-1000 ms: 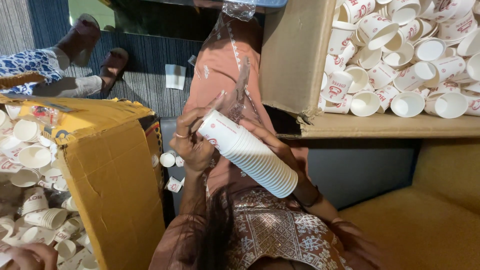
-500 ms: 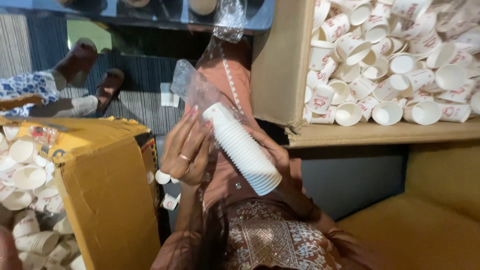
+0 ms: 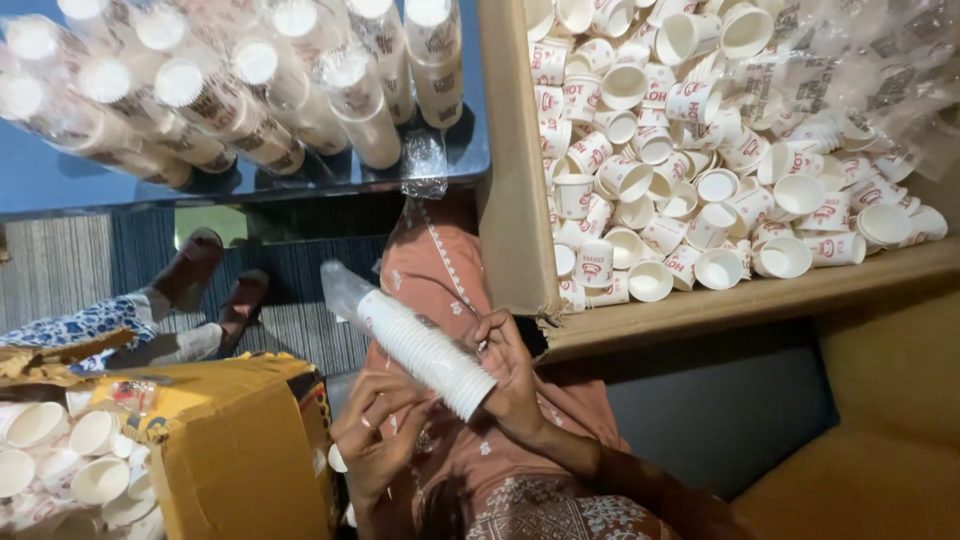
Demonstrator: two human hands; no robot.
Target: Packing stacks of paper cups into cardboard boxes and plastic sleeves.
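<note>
A big cardboard box [image 3: 520, 180] fills the upper right, heaped with loose white paper cups [image 3: 700, 150] bearing red print, a crumpled clear plastic sheet [image 3: 860, 70] lying over its far corner. Across the top left a dark glossy tabletop [image 3: 60, 185] carries bagged cup stacks [image 3: 290, 90] laid side by side. At lower left stands a yellow carton [image 3: 240, 450], also holding loose cups [image 3: 60, 450].

In the middle, over the person's salmon-coloured lap [image 3: 440, 270], a nested stack of cups [image 3: 425, 350] lies slanted, its far end inside a clear sleeve [image 3: 345, 285]. The right hand [image 3: 510, 370] closes around the stack's near, open end, fingers wrapped over the rim. The left hand [image 3: 385, 425] sits just below the stack with fingers curled and loosely open; whether it touches the cups cannot be told, and it holds nothing clearly.

Compared with half a second ago, the stack has swung lower and flatter, the left hand has dropped from its side to beneath it, and the sleeve now covers more of the far end. Judging by that, the bagging of this stack looks partly done, with most of the cups still bare.

Beyond the lap, another person's feet [image 3: 215, 285] rest on the striped floor [image 3: 60, 280], beside a blue patterned sleeve [image 3: 80, 325].
</note>
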